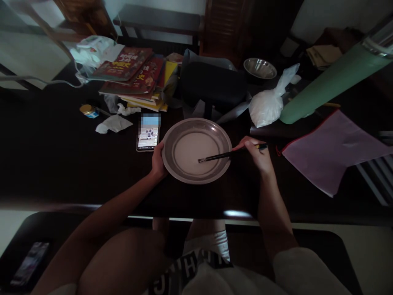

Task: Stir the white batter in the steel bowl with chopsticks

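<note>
A wide metal basin [196, 179] sits on the dark table in front of me, with a pale, whitish layer [190, 149] covering its bottom. My left hand [159, 160] grips the basin's left rim, its fingers partly hidden beneath the wall. In my right hand [256, 153] is a pair of dark chopsticks [219, 155], held from the right side. Their tips reach down to the pale contents near the middle of the basin. Just left of the basin lies a phone [148, 133] with its screen lit.
Stacked books [129, 65], crumpled tissue [113, 123] and a small jar [89, 110] lie at left. Behind the basin is a black case [213, 84]. A tied bag of white powder [266, 107], steel bowl [260, 68], green cylinder [331, 84] and purple pouch [325, 151] stand at right.
</note>
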A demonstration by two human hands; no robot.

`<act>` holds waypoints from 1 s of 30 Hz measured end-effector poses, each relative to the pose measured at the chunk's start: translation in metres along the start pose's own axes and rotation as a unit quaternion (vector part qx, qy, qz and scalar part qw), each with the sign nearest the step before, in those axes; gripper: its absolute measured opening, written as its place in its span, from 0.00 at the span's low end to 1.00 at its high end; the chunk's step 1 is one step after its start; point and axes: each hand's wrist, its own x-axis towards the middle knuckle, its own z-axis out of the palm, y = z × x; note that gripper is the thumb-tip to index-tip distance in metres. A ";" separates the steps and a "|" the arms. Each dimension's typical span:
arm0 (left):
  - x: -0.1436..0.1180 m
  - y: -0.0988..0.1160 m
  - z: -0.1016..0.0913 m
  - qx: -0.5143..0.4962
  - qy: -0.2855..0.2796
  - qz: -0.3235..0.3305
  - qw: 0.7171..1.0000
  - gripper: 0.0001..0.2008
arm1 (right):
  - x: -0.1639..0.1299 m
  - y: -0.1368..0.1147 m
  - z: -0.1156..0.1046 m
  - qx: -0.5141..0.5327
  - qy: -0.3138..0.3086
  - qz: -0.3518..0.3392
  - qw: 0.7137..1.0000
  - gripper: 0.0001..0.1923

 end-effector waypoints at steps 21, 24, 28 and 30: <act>-0.001 0.001 0.001 -0.012 -0.008 -0.004 1.000 0.11 | 0.000 0.001 0.001 0.005 -0.012 -0.007 1.000 0.19; -0.002 0.001 0.002 -0.017 -0.009 -0.009 1.000 0.11 | 0.000 0.003 0.002 0.007 -0.027 -0.023 0.999 0.16; -0.001 0.000 0.000 -0.015 -0.018 -0.010 1.000 0.11 | 0.000 0.003 -0.001 -0.009 0.050 -0.004 0.999 0.19; 0.000 0.000 0.000 -0.011 -0.024 -0.004 1.000 0.11 | 0.000 0.001 0.000 -0.001 0.021 -0.001 1.000 0.20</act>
